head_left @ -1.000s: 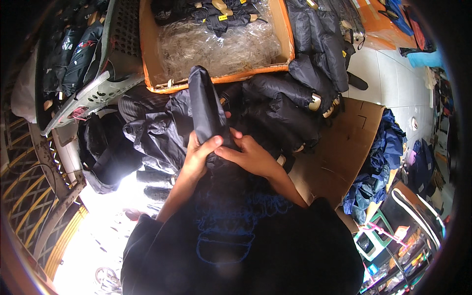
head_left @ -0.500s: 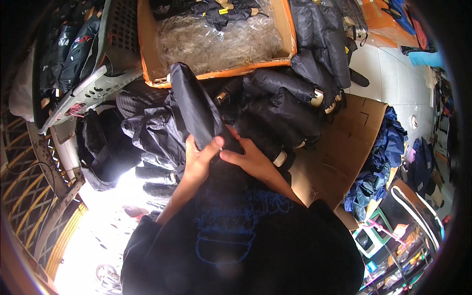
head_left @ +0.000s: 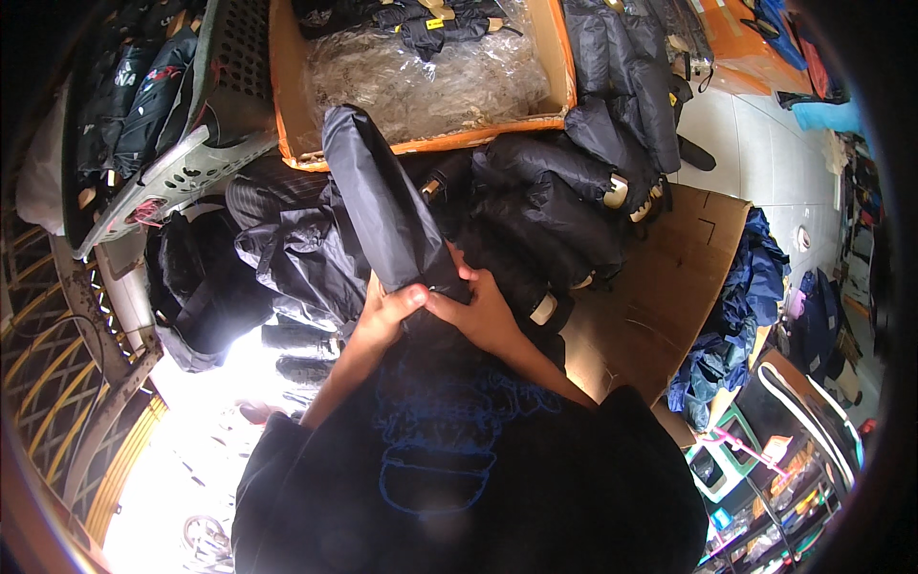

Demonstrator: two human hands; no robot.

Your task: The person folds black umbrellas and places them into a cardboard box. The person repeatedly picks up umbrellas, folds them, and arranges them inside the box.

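Tilted further left than before, the sleeved umbrella (head_left: 387, 206) stands near centre, before the orange box (head_left: 564, 91). Left hand (head_left: 387, 311) and right hand (head_left: 478, 311) pinch its lower end; sleeving continues.

Both hands (head_left: 435, 311) around black folded umbrella (head_left: 382, 201)

Beyond the hands (head_left: 435, 311), an orange cardboard box (head_left: 564, 91) lined with clear plastic rests on the heap of folded black umbrellas (head_left: 555, 206). To their right, a flattened brown cardboard sheet (head_left: 660, 287) lies on the pale tiled floor (head_left: 755, 143), blue cloth (head_left: 727, 325) beside it.
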